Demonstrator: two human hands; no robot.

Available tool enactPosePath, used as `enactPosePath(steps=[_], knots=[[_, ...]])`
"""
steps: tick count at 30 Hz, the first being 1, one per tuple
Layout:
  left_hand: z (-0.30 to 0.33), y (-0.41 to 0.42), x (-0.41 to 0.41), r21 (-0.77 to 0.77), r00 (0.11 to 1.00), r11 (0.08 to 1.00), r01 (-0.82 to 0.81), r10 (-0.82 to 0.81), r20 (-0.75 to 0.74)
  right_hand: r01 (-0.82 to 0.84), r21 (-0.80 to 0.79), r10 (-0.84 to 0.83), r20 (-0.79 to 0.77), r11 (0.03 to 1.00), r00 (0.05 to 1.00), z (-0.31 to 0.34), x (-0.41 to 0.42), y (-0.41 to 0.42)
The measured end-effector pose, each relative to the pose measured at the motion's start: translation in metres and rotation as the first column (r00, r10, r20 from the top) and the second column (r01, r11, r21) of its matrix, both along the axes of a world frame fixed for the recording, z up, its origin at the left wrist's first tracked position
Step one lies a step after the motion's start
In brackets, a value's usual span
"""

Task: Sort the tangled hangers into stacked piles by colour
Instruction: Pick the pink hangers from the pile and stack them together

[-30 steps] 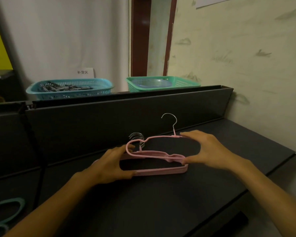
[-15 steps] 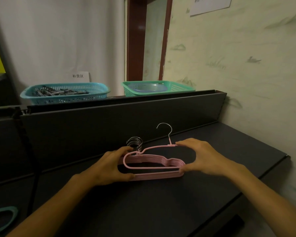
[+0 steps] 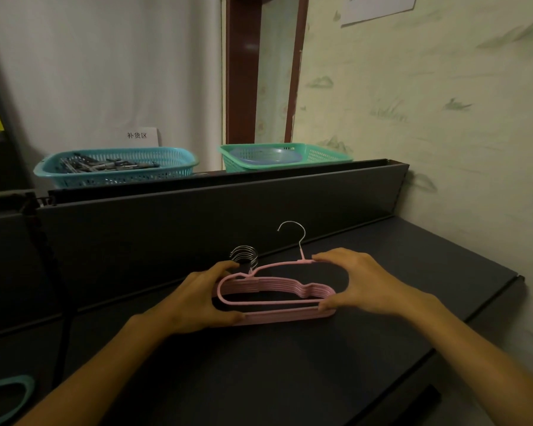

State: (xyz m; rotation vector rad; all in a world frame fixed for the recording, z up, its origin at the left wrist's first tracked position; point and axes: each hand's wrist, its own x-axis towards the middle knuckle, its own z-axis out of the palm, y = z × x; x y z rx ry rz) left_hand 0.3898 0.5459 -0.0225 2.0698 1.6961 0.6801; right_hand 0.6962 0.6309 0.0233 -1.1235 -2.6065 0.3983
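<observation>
Sign (image 3: 142, 136) "补货区" behind blue basket (image 3: 116, 167)

We saw a stack of pink hangers (image 3: 277, 315) lying flat on the dark desk (image 3: 290, 379), its metal hooks (image 3: 243, 255) bunched at the far left end. One more pink hanger (image 3: 290, 265) sat tilted above that stack, hook (image 3: 293, 232) upright and offset to the right of the others. A teal hanger (image 3: 8, 395) lay far left of the stack, at the desk's near edge.

Dark grey table (image 3: 290, 379) with stacked pink hangers (image 3: 277, 302) and, far left, a teal hanger (image 3: 10, 395).
</observation>
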Motion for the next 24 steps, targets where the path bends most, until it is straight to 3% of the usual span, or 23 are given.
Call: enactPosePath(steps=[13,24], knots=[[0.0,-0.004,-0.003,-0.093,0.998,0.995,-0.033,0.038,0.053,0.009,-0.023,-0.008,0.012,1.0,1.0,-0.002,-0.013,-0.002],[0.001,-0.048,-0.051,-0.026,0.986,0.986,-0.166,0.166,0.014,-0.078,-0.103,0.08,0.011,0.992,0.997,-0.021,-0.076,-0.009]])
